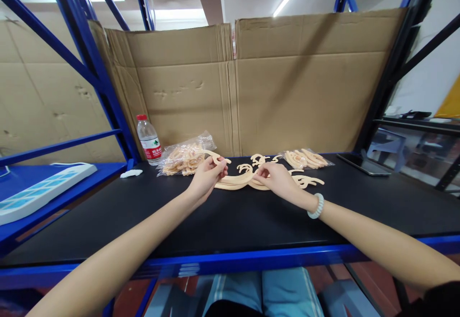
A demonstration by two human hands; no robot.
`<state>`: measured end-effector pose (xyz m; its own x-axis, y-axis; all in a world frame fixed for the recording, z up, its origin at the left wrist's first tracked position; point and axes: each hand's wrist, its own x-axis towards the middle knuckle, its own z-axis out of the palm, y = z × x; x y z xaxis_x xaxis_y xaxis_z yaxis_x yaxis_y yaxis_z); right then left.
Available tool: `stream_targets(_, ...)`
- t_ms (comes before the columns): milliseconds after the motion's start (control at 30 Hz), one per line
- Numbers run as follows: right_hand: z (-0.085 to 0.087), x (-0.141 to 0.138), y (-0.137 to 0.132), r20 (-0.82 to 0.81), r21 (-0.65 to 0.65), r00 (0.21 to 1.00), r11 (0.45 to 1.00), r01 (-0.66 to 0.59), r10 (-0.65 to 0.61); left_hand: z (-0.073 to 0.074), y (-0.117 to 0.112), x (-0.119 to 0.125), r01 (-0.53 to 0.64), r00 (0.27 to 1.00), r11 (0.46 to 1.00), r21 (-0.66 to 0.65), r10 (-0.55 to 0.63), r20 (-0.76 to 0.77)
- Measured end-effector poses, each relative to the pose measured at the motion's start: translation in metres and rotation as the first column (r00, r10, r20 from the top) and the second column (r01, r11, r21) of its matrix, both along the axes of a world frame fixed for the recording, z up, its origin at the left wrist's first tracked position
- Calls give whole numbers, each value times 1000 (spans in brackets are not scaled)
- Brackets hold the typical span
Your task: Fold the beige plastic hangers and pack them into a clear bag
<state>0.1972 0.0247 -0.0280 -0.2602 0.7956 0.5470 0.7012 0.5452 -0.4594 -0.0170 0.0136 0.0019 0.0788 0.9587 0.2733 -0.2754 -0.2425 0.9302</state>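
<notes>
My left hand [205,178] is closed in a pinch on a small, pale, curved wooden piece [211,152], lifted above the black tabletop. Lower down, longer curved wooden strips [233,181] lie between my two hands, forming a wavy shape. My right hand [277,179] has its thumb and fingers pinched at the end of one of these strips; its fingers partly hide the contact. Scroll-shaped wooden pieces [258,159] lie just beyond the right hand. Another branched wooden piece [308,181] rests to its right, partly behind the hand.
A clear bag of wooden pieces [183,156] lies at back left beside a red-capped water bottle [150,140]. Another bag [305,158] and a dark phone or tablet [363,164] are at right. Cardboard [305,87] walls the back. A white item [131,173] lies left.
</notes>
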Motion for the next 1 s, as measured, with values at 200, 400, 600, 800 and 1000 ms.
stream_targets(200, -3, 9, 16, -233, -11, 969, 996, -86, 81, 4, -1, -3, 20, 1000, 1000, -17, -19, 24)
stream_targets(400, -7, 13, 30, -543, -121, 832, 970, -210, 112, 0, 4, -3, 8, 995, 999, -35, -5, 104)
stream_targets(600, 11, 22, 22, -517, -139, 842, 955, -262, 156, 0, 7, -4, 4, 990, 998, -65, 5, 139)
stream_targets(800, 25, 28, 17, -518, -19, 814, 948, -317, 262, 2, 5, -7, 48, 992, 997, -53, -42, 118)
stream_targets(1000, 28, 28, 11, -537, 75, 779, 938, -339, 325, 5, 3, -9, 238, 967, 961, -138, -221, 130)
